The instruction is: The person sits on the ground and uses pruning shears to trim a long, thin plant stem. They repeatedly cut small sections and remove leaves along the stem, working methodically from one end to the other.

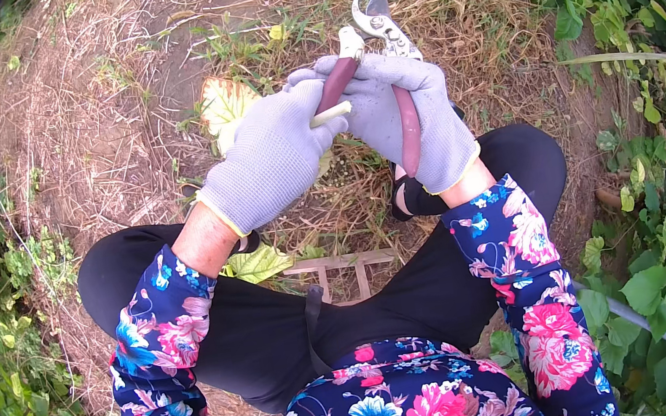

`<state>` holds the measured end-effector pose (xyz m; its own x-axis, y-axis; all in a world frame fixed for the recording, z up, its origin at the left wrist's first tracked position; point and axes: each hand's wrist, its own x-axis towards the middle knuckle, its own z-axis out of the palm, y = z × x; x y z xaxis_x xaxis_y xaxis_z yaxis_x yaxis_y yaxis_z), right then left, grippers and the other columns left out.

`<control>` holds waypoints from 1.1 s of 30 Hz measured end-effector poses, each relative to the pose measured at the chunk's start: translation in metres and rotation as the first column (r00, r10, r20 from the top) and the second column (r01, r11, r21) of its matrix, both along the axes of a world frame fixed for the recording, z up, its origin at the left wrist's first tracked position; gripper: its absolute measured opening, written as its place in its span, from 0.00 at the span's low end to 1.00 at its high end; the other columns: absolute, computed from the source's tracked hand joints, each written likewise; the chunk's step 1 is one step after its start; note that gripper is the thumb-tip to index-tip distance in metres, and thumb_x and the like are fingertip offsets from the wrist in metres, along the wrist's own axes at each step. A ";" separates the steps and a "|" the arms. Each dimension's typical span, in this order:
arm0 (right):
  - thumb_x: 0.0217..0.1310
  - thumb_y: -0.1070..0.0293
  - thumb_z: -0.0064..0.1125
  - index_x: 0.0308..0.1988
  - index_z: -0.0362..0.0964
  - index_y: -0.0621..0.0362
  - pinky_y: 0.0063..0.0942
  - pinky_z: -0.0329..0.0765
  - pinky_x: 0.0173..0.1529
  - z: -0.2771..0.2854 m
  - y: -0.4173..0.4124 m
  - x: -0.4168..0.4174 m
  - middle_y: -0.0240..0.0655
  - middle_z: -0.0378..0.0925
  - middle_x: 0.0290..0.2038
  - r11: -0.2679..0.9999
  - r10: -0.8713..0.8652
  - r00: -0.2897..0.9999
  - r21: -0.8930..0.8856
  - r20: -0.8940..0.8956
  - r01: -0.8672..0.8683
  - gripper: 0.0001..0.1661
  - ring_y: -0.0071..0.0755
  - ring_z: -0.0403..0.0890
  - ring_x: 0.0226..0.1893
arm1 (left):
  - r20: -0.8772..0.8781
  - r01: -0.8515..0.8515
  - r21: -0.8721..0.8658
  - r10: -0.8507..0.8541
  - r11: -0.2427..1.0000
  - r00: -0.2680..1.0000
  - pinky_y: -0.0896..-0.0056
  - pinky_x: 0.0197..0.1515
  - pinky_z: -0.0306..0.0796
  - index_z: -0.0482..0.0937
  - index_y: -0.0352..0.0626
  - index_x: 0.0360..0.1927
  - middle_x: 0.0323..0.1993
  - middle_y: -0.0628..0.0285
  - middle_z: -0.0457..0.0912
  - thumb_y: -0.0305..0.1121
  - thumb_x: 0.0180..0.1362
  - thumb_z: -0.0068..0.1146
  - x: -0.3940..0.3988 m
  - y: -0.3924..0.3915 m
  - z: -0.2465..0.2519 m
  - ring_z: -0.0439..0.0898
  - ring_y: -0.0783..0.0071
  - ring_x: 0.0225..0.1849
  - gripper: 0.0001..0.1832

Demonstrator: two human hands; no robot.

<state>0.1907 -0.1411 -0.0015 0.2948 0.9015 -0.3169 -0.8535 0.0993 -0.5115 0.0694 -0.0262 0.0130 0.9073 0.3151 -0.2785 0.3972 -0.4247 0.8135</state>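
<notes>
Both my hands wear grey knit gloves and meet in front of my knees. My right hand (414, 107) grips a pair of pruning shears (395, 33) with dark red handles; the blades stand apart and point away from me. My left hand (274, 152) is closed around a pale cut stem (330, 114), whose end sticks out by the thumb. The left fingers lie against the shears' other handle, and some are hidden. A yellowing leaf (226, 109) with brown edges shows beyond the left hand.
Dry grass and straw cover the ground (102, 112). A yellow-green leaf (258, 263) lies by a wooden slatted frame (340, 262) between my legs. Leafy vines (650, 284) grow at the right, with a grey pipe (657, 333) among them. More green plants (3, 356) line the left.
</notes>
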 end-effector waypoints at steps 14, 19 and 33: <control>0.51 0.73 0.58 0.55 0.62 0.67 0.45 0.72 0.59 0.015 -0.013 -0.017 0.46 0.73 0.47 0.885 0.399 0.832 -0.398 0.385 -0.240 0.29 0.46 0.76 0.49 | 0.220 -0.138 0.567 0.013 0.812 0.975 0.59 0.37 0.75 0.74 0.39 0.46 0.36 0.50 0.81 0.36 0.60 0.55 -0.006 0.031 -0.011 0.81 0.52 0.38 0.15; 0.50 0.69 0.60 0.50 0.65 0.64 0.30 0.78 0.42 0.012 -0.007 -0.022 0.42 0.76 0.34 0.900 0.414 0.779 -0.339 0.471 -0.274 0.26 0.38 0.80 0.35 | 0.136 -0.054 0.573 -0.031 0.818 0.990 0.60 0.40 0.75 0.74 0.40 0.51 0.39 0.49 0.81 0.37 0.59 0.56 0.000 0.031 -0.010 0.81 0.52 0.40 0.19; 0.40 0.71 0.66 0.29 0.72 0.61 0.24 0.70 0.31 0.009 -0.008 -0.020 0.29 0.72 0.22 0.920 0.347 0.820 -0.333 0.456 -0.204 0.13 0.22 0.74 0.25 | 0.127 -0.105 0.215 0.079 0.971 0.989 0.65 0.38 0.74 0.78 0.39 0.47 0.34 0.50 0.83 0.38 0.59 0.57 0.003 0.020 -0.013 0.83 0.58 0.36 0.16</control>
<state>0.1710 -0.1490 0.0075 0.2275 0.8747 -0.4279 -0.4463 -0.2968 -0.8442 0.0728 -0.0066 -0.0004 0.8938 0.4401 -0.0869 0.3506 -0.5647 0.7471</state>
